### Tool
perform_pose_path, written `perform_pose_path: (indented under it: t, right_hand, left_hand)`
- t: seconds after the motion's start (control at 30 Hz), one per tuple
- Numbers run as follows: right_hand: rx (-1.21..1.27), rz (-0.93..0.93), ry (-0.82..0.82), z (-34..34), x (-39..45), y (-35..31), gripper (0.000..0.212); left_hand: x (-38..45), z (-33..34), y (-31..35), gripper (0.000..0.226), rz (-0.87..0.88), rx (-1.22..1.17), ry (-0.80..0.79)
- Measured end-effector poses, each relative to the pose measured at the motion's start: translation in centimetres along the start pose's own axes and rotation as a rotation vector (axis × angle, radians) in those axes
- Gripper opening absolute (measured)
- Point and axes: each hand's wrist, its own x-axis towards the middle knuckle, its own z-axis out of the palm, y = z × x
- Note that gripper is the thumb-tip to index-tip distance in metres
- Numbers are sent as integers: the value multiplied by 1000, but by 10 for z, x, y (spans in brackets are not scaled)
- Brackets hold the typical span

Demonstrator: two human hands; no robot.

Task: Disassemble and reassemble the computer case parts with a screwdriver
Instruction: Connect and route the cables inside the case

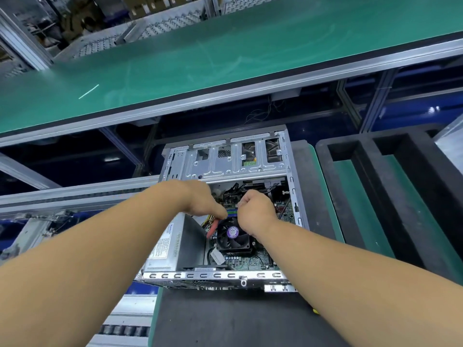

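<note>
Open computer case [225,216] lying on its side on a dark foam pad [225,319], at the pad's far edge, its interior facing up. Both bare forearms reach into the case from the near side. The left hand [200,199] is over the middle of the motherboard [250,261], thumb extended down toward the blue and green memory slots [231,212]; whether its other fingers grasp anything cannot be told, since they are hidden behind the hand. The right hand [255,209] is clenched into a fist just beside the left, over the same slots; what it holds, if anything, cannot be told. Just nearer than the hands sits the black CPU fan [233,237] with a purple centre label. A red cable [212,227] runs beside the fan on its left. The grey power supply [175,244] fills the case's left near corner, and the perforated drive cage [233,161] spans its far end. To the right lies a black foam tray [390,186] with long recesses. A green bench top [200,58] runs above.
</note>
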Motion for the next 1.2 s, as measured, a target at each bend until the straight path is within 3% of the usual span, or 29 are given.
perform_pose_path:
  t: [0.23, 0.43, 0.77, 1.2]
  right_hand:
    - [19, 6, -14, -2, -1, -3, 16]
    - [18, 14, -18, -3, -1, -5, 19]
    - [0, 14, -17, -4, -4, -6, 16]
    - [-9, 3, -19, -4, -4, -7, 14]
  left_hand:
    - [-1, 13, 24, 24, 20, 507, 209]
    - [4, 24, 20, 23, 31, 695, 293]
    - [10, 40, 18, 28, 2, 515, 386]
    - [17, 41, 31, 39, -49, 579, 365]
